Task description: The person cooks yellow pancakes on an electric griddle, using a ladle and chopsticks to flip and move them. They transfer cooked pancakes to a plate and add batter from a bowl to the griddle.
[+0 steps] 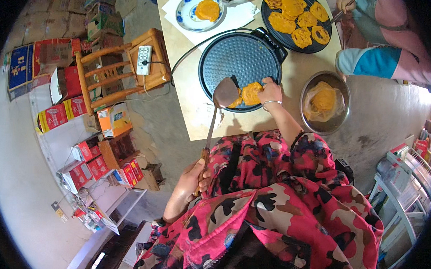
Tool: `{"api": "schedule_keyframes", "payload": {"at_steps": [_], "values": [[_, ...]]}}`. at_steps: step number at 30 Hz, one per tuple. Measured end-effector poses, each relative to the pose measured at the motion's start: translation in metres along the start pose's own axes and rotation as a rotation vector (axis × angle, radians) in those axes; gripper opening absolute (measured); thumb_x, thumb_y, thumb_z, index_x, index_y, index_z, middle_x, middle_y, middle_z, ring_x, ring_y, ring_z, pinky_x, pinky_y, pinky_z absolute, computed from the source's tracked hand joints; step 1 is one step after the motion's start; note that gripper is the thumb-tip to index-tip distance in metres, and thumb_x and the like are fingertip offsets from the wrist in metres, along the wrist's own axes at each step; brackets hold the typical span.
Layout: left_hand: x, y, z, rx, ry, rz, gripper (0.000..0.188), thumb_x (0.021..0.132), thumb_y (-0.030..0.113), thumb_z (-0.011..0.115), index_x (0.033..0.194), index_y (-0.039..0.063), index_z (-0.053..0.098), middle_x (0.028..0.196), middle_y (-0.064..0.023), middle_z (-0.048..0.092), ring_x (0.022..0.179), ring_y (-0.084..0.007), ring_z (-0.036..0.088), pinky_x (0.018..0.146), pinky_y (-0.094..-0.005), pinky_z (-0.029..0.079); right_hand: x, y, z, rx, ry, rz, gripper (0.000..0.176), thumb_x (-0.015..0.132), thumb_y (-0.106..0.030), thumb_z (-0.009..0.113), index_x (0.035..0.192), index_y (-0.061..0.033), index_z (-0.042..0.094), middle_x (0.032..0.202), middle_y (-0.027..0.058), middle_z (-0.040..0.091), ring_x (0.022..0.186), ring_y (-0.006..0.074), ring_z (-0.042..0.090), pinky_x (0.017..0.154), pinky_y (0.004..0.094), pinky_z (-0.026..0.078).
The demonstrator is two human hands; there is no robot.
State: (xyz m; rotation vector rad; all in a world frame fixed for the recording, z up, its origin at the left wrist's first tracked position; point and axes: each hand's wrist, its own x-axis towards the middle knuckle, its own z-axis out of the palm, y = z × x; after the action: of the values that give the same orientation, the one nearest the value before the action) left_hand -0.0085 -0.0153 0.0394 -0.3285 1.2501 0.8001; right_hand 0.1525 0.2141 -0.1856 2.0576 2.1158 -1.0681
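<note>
My left hand [193,181] grips the wooden handle of a metal spatula [226,93], its blade over the near edge of a round electric griddle [237,59] with a dimpled plate. My right hand [270,93], a bangle at its wrist, has its fingers at the right edge of an orange pancake [252,93] on the griddle; whether they pinch it I cannot tell. Part of another orange piece [235,103] shows beside the blade. A round black pan [277,10] holds several orange pancakes, and a blue-patterned plate [181,14] holds orange food.
Right of the griddle, a steel bowl [304,106] contains orange dough in a plastic bag. Another person's hand [344,4] holds chopsticks near the black pan. A power strip [144,59] lies on a wooden chair [105,74] at the left, its cable trailing. Boxes line the wall.
</note>
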Motion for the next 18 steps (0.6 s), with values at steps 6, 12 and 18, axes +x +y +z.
{"api": "schedule_keyframes", "payload": {"at_steps": [6,12,18], "values": [[0.005,-0.005,0.002,-0.030,-0.026,-0.034,0.033,0.092,0.033,0.039,0.111,0.007,0.044,0.067,0.0027,0.039,0.045,-0.0049,0.033,0.040,-0.0192,0.028,-0.006,-0.013,0.001,0.017,-0.080,0.103,0.026,0.065,-0.016,0.060,0.091,-0.0135,0.060,0.099,0.0132,0.058,0.094,0.0329,0.054,0.080,0.0392,0.045],[0.005,-0.002,-0.002,-0.110,-0.083,-0.044,0.036,0.092,0.034,0.038,0.116,0.008,0.043,0.067,0.0027,0.038,0.045,-0.0039,0.032,0.038,-0.0182,0.027,-0.024,-0.039,-0.027,-0.068,-0.082,-0.142,0.016,0.062,-0.016,0.063,0.078,-0.0166,0.064,0.096,0.0094,0.055,0.097,0.0298,0.049,0.081,0.0411,0.039],[0.027,0.009,-0.024,-0.244,-0.269,-0.083,0.040,0.093,0.032,0.038,0.121,0.004,0.039,0.068,0.0008,0.038,0.046,-0.0039,0.033,0.036,-0.0163,0.028,-0.013,-0.080,-0.053,-0.084,-0.135,-0.337,0.024,0.061,-0.011,0.063,0.084,-0.0195,0.064,0.097,0.0090,0.052,0.099,0.0296,0.045,0.082,0.0410,0.037]]}}
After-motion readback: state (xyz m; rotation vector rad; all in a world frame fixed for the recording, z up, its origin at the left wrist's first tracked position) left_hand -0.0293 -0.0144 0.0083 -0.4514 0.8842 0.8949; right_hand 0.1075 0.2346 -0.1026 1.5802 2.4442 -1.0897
